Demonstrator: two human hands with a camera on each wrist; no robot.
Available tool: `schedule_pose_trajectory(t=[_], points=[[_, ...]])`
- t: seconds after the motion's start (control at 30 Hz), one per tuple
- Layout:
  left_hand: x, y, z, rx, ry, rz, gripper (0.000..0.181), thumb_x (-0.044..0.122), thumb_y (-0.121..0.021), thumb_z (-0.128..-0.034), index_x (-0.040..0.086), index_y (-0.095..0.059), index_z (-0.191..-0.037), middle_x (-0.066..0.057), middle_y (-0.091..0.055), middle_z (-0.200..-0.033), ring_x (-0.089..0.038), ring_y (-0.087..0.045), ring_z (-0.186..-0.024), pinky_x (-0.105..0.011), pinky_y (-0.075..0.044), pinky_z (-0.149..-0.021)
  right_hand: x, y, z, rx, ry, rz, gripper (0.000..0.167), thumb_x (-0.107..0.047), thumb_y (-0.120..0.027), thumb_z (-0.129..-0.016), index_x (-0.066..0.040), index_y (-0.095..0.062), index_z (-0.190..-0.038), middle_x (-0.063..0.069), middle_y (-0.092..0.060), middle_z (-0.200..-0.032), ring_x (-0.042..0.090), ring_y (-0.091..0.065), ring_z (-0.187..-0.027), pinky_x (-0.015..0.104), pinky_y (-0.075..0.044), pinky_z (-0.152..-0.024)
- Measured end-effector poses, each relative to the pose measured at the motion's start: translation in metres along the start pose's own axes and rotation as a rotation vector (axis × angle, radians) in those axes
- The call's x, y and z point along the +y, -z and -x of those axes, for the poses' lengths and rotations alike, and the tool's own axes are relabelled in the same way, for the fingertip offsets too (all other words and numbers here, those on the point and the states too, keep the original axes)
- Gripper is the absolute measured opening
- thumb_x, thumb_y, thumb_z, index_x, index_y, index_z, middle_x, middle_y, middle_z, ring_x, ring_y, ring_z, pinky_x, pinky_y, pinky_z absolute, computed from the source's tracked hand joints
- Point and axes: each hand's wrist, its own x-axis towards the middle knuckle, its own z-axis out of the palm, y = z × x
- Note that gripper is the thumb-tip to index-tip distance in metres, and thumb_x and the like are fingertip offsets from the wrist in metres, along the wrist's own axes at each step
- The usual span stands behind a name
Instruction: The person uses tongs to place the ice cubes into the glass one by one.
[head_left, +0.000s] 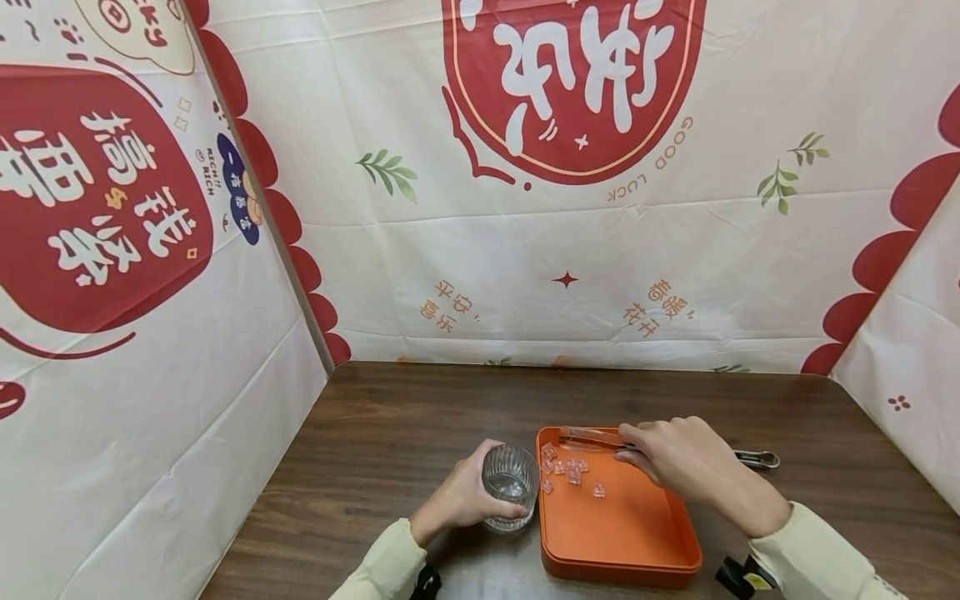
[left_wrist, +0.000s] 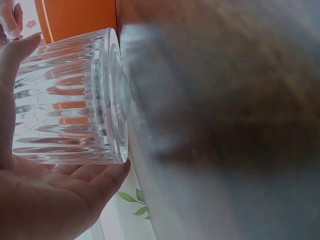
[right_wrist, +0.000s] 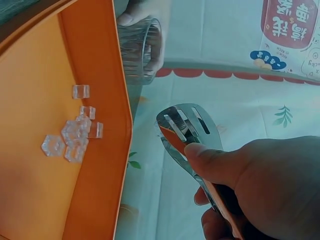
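Note:
My left hand (head_left: 467,493) grips a clear ribbed glass (head_left: 512,483) around its side, left of an orange tray (head_left: 607,537). In the left wrist view, the thumb and fingers wrap the glass (left_wrist: 65,100), whose base is close to the table. Above the tray's far edge, my right hand (head_left: 682,462) holds metal tongs (right_wrist: 200,117), thumb on top of one arm. The tongs' slotted ends point left, nearly together. A bit of something clear shows at their tip, too small to tell. Several clear ice-like cubes (head_left: 574,477) lie in the tray's far left part.
The tray stands on a dark wood-grain table (head_left: 405,425), its left wall right beside the glass. White printed cloth (head_left: 510,267) hangs behind the table, with more cloth (head_left: 225,400) along the left side and at the right.

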Motion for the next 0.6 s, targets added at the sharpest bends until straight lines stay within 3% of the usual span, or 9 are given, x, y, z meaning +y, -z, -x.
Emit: schedule_pose_trajectory(t=[0.6], points=[[0.002, 0.0, 0.0, -0.002, -0.003, 0.002, 0.084, 0.037, -0.095, -0.0607, 0.017, -0.05, -0.129, -0.004, -0.067, -0.11, -0.016, -0.064, -0.096, -0.03, -0.052, -0.083, -0.01, 0.018, -0.015, 0.016, -0.002, 0.019, 0.025, -0.036, -0.073, -0.088, -0.023, -0.052, -0.082, -0.014, -0.042, -0.06, 0.006, -0.035, -0.043, 0.025, -0.026, -0.041]])
